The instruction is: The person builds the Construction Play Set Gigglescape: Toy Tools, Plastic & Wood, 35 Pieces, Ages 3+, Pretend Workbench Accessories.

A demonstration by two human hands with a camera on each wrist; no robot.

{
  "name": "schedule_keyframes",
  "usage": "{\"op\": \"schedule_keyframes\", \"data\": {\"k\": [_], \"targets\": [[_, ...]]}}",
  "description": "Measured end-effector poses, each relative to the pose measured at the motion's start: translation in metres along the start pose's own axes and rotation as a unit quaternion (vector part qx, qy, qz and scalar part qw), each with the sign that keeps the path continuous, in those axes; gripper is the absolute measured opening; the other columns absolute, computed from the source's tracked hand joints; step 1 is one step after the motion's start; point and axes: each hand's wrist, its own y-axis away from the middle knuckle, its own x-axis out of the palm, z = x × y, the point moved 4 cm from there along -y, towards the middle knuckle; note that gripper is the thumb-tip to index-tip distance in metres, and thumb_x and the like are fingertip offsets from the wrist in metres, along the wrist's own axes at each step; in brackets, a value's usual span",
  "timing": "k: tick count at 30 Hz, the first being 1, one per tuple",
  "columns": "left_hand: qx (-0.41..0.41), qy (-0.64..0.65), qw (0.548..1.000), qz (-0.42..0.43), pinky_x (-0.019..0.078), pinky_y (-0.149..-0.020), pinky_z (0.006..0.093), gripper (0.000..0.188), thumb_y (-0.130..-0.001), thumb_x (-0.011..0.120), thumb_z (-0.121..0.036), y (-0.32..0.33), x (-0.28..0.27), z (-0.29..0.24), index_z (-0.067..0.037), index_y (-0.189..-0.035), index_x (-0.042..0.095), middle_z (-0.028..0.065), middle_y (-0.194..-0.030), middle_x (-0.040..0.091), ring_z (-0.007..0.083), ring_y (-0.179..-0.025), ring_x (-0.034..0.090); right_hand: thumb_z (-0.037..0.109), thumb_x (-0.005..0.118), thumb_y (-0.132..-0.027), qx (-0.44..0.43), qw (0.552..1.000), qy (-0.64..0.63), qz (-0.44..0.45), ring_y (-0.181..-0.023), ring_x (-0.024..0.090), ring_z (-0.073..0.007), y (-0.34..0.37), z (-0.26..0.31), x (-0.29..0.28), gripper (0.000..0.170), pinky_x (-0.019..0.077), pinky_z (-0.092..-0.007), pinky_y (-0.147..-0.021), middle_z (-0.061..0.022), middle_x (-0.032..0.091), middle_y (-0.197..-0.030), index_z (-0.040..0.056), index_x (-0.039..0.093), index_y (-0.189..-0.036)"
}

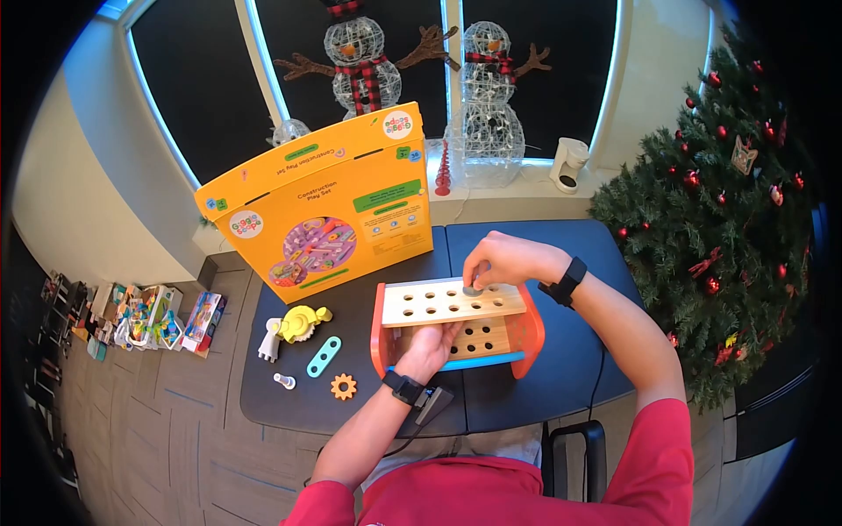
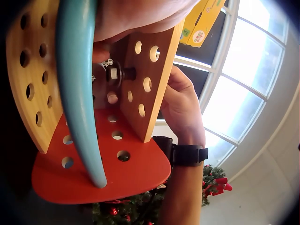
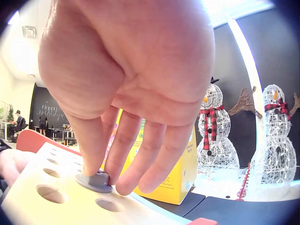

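A wooden toy toolbox with red end panels [image 1: 380,337] and a blue bar [image 1: 481,361] stands on the table. Its pale, holed top board [image 1: 421,298] carries a grey bolt [image 3: 96,182], whose flat head my right hand [image 1: 517,261] pinches between thumb and fingers. From underneath, my left hand [image 1: 430,346] reaches in palm up between the top board and the lower holed board [image 1: 491,337]. Below the top board a dark shaft [image 2: 130,73] sticks out near the left fingertips; I cannot tell whether they hold anything there.
On the table's left lie a yellow-and-white toy piece [image 1: 298,324], a teal holed strip [image 1: 324,357], an orange gear [image 1: 343,387] and a white bolt [image 1: 284,380]. A tall yellow box [image 1: 320,206] stands behind them. A decorated tree [image 1: 710,228] is at right.
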Motion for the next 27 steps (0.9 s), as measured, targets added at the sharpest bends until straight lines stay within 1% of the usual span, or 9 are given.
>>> {"op": "schedule_keyframes", "data": {"k": [2,4,5,7,10,11,13,16,27], "targets": [[0.008,0.006,1.000,-0.003,0.0567,-0.104,0.0390,0.027,-0.113,0.047,-0.020,0.001,0.000,0.000,-0.005,-0.136,0.054,0.0118,-0.134,0.063,0.0247,-0.120,0.064,0.011,0.077,-0.085,0.001,1.000,0.000,-0.001,-0.086,0.075,-0.0272,0.000,0.000,0.000,0.019,0.0575,-0.0381,-0.079,-0.0145,0.078,-0.089,0.0052,0.079,-0.103],[-0.044,-0.076,0.996,-0.011,0.0571,-0.103,0.0380,0.028,-0.113,0.048,-0.020,0.003,-0.001,0.002,-0.007,-0.137,0.054,0.0115,-0.133,0.064,0.0239,-0.118,0.065,0.011,0.077,-0.085,0.002,1.000,0.003,0.000,-0.086,0.075,-0.0273,0.000,0.002,-0.001,0.019,0.0574,-0.0382,-0.078,-0.0145,0.078,-0.089,0.0049,0.079,-0.103],[-0.043,-0.077,0.996,-0.011,0.0571,-0.103,0.0380,0.028,-0.113,0.048,-0.020,0.004,0.000,0.001,-0.007,-0.137,0.054,0.0115,-0.133,0.064,0.0239,-0.118,0.065,0.011,0.077,-0.085,0.002,1.000,0.003,0.000,-0.086,0.075,-0.0273,0.000,0.002,-0.001,0.019,0.0574,-0.0382,-0.078,-0.0145,0.078,-0.089,0.0049,0.079,-0.103],[-0.118,-0.091,0.987,0.062,0.0573,-0.104,0.0376,0.030,-0.112,0.049,-0.018,0.005,0.006,0.005,-0.005,-0.139,0.053,0.0123,-0.132,0.065,0.0243,-0.118,0.066,0.011,0.077,-0.086,0.003,1.000,0.001,0.002,-0.086,0.075,-0.0277,0.001,0.003,-0.001,0.019,0.0573,-0.0387,-0.078,-0.0151,0.078,-0.089,0.0051,0.079,-0.103],[-0.143,-0.114,0.979,0.091,0.0565,-0.107,0.0381,0.031,-0.113,0.047,-0.016,0.005,0.012,0.007,-0.003,-0.140,0.051,0.0139,-0.133,0.064,0.0253,-0.120,0.067,0.010,0.076,-0.086,0.004,1.000,0.009,0.001,-0.086,0.075,-0.0285,0.002,0.005,-0.001,0.019,0.0572,-0.0392,-0.078,-0.0153,0.078,-0.089,0.0049,0.078,-0.104],[-0.143,-0.114,0.979,0.092,0.0565,-0.107,0.0381,0.031,-0.113,0.047,-0.016,0.007,0.014,0.006,-0.003,-0.140,0.051,0.0139,-0.133,0.064,0.0253,-0.120,0.067,0.010,0.076,-0.086,0.005,1.000,0.009,0.001,-0.086,0.075,-0.0285,0.003,0.006,0.000,0.019,0.0572,-0.0392,-0.078,-0.0153,0.078,-0.089,0.0049,0.078,-0.104],[-0.092,-0.079,0.989,0.085,0.0541,-0.112,0.0398,0.032,-0.113,0.044,-0.015,0.012,0.018,0.000,0.000,-0.141,0.050,0.0160,-0.136,0.063,0.0263,-0.123,0.066,0.009,0.074,-0.087,0.026,1.000,0.010,-0.006,-0.086,0.075,-0.0293,0.004,0.005,0.002,0.019,0.0571,-0.0397,-0.078,-0.0154,0.078,-0.089,0.0044,0.077,-0.105],[-0.085,-0.069,0.991,0.078,0.0527,-0.115,0.0403,0.032,-0.113,0.043,-0.014,0.014,0.020,-0.003,0.000,-0.141,0.050,0.0165,-0.137,0.063,0.0264,-0.123,0.066,0.008,0.073,-0.088,0.025,1.000,0.013,-0.002,-0.087,0.075,-0.0297,0.004,0.008,0.001,0.017,0.0571,-0.0401,-0.079,-0.0153,0.077,-0.089,0.0041,0.076,-0.104],[-0.024,-0.079,0.997,-0.001,0.0534,-0.114,0.0408,0.031,-0.114,0.041,-0.015,0.019,0.019,-0.008,-0.002,-0.140,0.052,0.0141,-0.141,0.060,0.0272,-0.128,0.062,0.008,0.073,-0.088,0.016,0.999,0.028,-0.021,-0.089,0.075,-0.0301,0.006,0.006,0.004,0.017,0.0572,-0.0419,-0.079,-0.0154,0.077,-0.091,0.0059,0.076,-0.104]]}}
